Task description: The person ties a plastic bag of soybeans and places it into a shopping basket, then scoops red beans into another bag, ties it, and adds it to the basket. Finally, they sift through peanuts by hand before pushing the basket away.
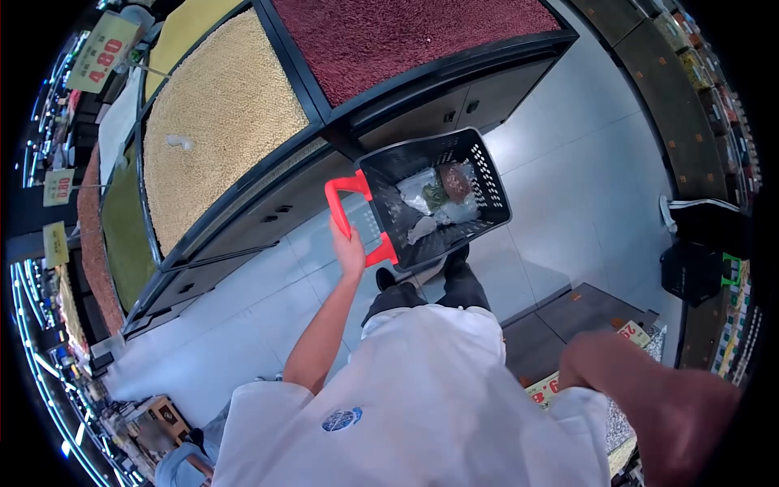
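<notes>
Left grip wrapped tight round the red plastic handle of a deep black perforated plastic basket.

Risk: handle joins one end only, so a slack or twisted hold could tip the basket and slide the contents into a corner. Bump risk too: rim looks close to the black-framed bin of dark red grains, so a sideways swing could knock it; can't judge the gap. Basket is ahead of my dark-trousered legs, mouth up at me, over pale floor tiles. Looks sound: slotted end wall, clear plastic bags bunched inside, one reddish-brown lump, some green. Right grip out of frame, can't tell its state.
</notes>
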Tool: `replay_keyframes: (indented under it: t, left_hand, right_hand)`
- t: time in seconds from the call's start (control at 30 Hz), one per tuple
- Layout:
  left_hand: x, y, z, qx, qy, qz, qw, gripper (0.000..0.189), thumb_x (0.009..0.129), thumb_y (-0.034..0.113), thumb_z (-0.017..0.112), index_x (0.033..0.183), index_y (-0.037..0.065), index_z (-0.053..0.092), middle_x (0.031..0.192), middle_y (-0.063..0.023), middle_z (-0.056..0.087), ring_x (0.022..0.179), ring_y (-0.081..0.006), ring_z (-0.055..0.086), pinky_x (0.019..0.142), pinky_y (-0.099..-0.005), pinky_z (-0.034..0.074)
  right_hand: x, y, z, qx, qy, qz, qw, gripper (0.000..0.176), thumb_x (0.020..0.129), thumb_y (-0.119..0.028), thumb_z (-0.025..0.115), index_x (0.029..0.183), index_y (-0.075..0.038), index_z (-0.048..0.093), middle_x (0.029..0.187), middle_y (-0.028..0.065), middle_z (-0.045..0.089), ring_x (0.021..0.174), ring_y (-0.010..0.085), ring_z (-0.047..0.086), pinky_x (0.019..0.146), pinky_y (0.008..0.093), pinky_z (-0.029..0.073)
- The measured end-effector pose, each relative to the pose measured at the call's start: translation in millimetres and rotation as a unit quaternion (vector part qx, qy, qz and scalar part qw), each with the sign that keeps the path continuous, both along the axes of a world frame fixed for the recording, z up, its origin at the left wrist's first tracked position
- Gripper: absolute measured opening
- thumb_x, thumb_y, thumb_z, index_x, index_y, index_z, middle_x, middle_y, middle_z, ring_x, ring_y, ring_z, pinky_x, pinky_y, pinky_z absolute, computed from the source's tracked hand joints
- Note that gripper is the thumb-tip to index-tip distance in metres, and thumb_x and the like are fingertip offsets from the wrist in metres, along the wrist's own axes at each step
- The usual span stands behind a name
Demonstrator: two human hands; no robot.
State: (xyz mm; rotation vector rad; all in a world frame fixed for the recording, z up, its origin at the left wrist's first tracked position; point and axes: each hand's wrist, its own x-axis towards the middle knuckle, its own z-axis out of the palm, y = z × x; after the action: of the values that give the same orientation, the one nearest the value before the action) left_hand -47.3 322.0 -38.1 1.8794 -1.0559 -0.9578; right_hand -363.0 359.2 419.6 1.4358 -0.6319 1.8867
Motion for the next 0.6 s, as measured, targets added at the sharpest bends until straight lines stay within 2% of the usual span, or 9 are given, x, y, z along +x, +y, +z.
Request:
replay_keyframes:
  t: [0.03,0.1,0.13,0.23,0.4,0.47,0.53,0.6]
  left_hand:
    - [1.8,1.2,-0.6,0.007,-0.004,0.001,1.000,0.057,0.091,0.005,0.051,0.144,0.009,0.030,0.106,-0.0183,0.060,0.085,-0.0285,0.062,0.075,-0.0389,0.049]
    - [-5.5,-3.0,7.4,0.008,-0.015,0.014,1.000,0.056,0.091,0.004,0.051,0.143,0.010,0.032,0.100,-0.0169,0.060,0.076,-0.0261,0.063,0.067,-0.0375,0.049]
    - [-9.6,-2.8,13.9,0.004,-0.011,0.023,1.000,0.055,0.091,0.003,0.051,0.142,0.012,0.033,0.092,-0.0147,0.059,0.065,-0.0231,0.061,0.057,-0.0352,0.048]
    - [-21.1,-5.2,36.5,0.064,-0.002,0.055,0.996,0.054,0.091,0.003,0.051,0.142,0.011,0.034,0.087,-0.0142,0.060,0.063,-0.0235,0.060,0.056,-0.0353,0.047]
    - [-16.8,-2.7,14.5,0.031,-0.089,0.041,0.995,0.051,0.093,0.007,0.050,0.141,0.009,0.034,0.086,-0.0140,0.062,0.067,-0.0253,0.062,0.062,-0.0370,0.049]
    - [-12.1,-3.2,7.5,0.039,-0.099,0.050,0.993,0.050,0.093,0.007,0.050,0.140,0.008,0.035,0.089,-0.0159,0.063,0.073,-0.0282,0.064,0.067,-0.0382,0.050]
    - [-28.7,-8.4,44.8,0.096,-0.068,0.063,0.991,0.049,0.092,0.007,0.050,0.139,0.007,0.036,0.096,-0.0191,0.064,0.082,-0.0322,0.065,0.075,-0.0393,0.051]
    - [-17.7,-2.7,28.0,0.082,-0.100,0.057,0.990,0.049,0.092,0.008,0.051,0.138,0.007,0.037,0.102,-0.0223,0.063,0.091,-0.0364,0.064,0.081,-0.0405,0.049]
  right_hand:
    - [-6.4,-15.0,25.6,-0.068,0.059,0.044,0.995,0.017,0.095,-0.011,0.048,0.100,0.004,0.055,0.092,0.0156,0.059,0.085,0.0291,0.057,0.072,0.0355,0.044]
    - [-68.1,12.2,44.9,0.001,0.117,-0.012,0.993,0.016,0.095,-0.010,0.047,0.102,0.000,0.058,0.095,0.0103,0.062,0.085,0.0237,0.058,0.075,0.0321,0.044]
    - [-93.2,24.3,49.0,0.035,0.150,-0.034,0.987,0.016,0.095,-0.010,0.047,0.103,-0.001,0.059,0.097,0.0077,0.063,0.086,0.0210,0.058,0.076,0.0305,0.045]
    - [-121.6,14.8,60.4,0.072,0.166,-0.100,0.978,0.015,0.097,-0.011,0.047,0.101,-0.004,0.060,0.095,0.0097,0.063,0.083,0.0209,0.058,0.077,0.0316,0.045]
    - [-131.3,-38.0,50.8,0.039,0.150,-0.028,0.987,0.014,0.095,-0.013,0.051,0.098,-0.003,0.061,0.096,0.0097,0.061,0.084,0.0207,0.057,0.079,0.0329,0.045]
    - [-129.7,-56.8,43.1,0.028,0.134,0.005,0.991,0.014,0.094,-0.014,0.053,0.096,-0.003,0.061,0.096,0.0097,0.060,0.084,0.0206,0.056,0.080,0.0334,0.045]
    - [-124.2,-75.9,33.7,0.021,0.107,0.041,0.993,0.014,0.093,-0.015,0.055,0.095,-0.002,0.061,0.096,0.0097,0.059,0.085,0.0205,0.056,0.081,0.0340,0.046]
    - [-113.5,-96.0,15.8,0.018,0.054,0.089,0.994,0.015,0.093,-0.016,0.057,0.094,-0.002,0.061,0.097,0.0097,0.058,0.085,0.0204,0.056,0.082,0.0345,0.046]
